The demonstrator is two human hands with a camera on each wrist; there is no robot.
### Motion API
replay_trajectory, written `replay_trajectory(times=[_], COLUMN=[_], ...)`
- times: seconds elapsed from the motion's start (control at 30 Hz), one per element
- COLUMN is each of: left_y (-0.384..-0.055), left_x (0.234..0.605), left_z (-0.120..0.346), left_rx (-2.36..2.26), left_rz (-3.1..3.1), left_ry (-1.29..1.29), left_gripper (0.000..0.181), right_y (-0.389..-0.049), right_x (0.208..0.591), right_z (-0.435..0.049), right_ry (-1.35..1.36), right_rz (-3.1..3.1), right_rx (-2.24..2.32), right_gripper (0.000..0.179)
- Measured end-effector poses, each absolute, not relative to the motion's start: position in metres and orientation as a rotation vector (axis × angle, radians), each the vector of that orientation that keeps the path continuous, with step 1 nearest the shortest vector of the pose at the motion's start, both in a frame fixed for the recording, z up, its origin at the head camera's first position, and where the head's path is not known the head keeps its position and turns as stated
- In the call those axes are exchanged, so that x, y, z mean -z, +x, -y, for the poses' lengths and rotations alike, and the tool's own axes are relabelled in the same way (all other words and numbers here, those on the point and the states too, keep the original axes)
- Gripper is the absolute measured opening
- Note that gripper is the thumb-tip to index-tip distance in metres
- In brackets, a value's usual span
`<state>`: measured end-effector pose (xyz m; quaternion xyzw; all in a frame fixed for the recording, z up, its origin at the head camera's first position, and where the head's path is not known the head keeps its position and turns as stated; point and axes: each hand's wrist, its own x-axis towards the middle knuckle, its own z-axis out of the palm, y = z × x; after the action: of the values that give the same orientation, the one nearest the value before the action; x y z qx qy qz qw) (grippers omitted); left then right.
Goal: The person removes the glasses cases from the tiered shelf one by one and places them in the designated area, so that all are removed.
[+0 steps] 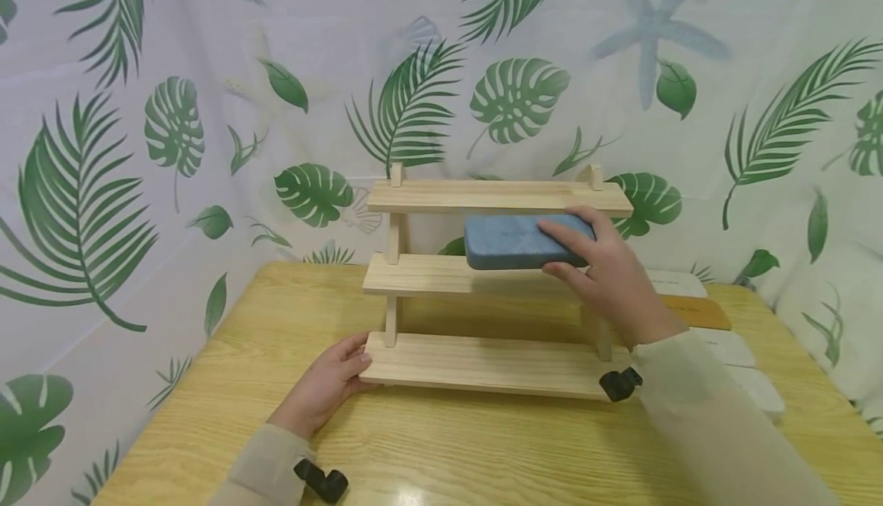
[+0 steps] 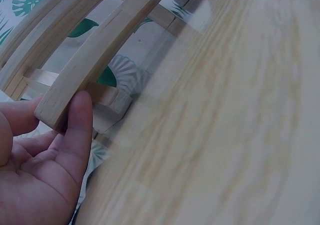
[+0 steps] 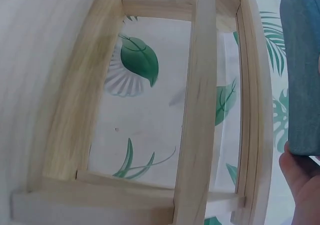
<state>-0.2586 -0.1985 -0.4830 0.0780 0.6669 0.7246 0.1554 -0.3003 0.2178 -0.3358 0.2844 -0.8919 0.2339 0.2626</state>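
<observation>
A three-tier wooden display shelf [image 1: 476, 364] stands on the table. My left hand [image 1: 326, 385] pinches the left end of its lowest board [image 2: 107, 45], thumb and fingers on opposite faces in the left wrist view. My right hand [image 1: 614, 284] grips the right end of a blue oblong case with rounded corners [image 1: 503, 242]. In the head view the case appears between the top and middle boards, held level. The right wrist view catches only part of the case [image 3: 302, 80] at the right edge, with fingertips [image 3: 295, 172] at its lower end.
The wood-grain table [image 1: 428, 445] ends at a leaf-printed cloth [image 1: 310, 107] behind it. On the right, partly behind my forearm, lie an orange-brown oblong case [image 1: 700, 312] and several white ones, such as the nearest white case [image 1: 759, 391].
</observation>
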Motion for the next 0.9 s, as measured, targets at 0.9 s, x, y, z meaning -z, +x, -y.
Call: replay_trajectory(times=[0.9], left_y=[-0.259], left_x=[0.485], left_z=[0.200], left_rx=[-2.071], left_rz=[-1.918], left_ry=[0.234], left_gripper=[0.057], right_y=[-0.234], right_x=[0.373], right_z=[-0.296], right_ry=[0.665], right_rz=[2.554], right_rx=[-0.533], right_gripper=[0.076])
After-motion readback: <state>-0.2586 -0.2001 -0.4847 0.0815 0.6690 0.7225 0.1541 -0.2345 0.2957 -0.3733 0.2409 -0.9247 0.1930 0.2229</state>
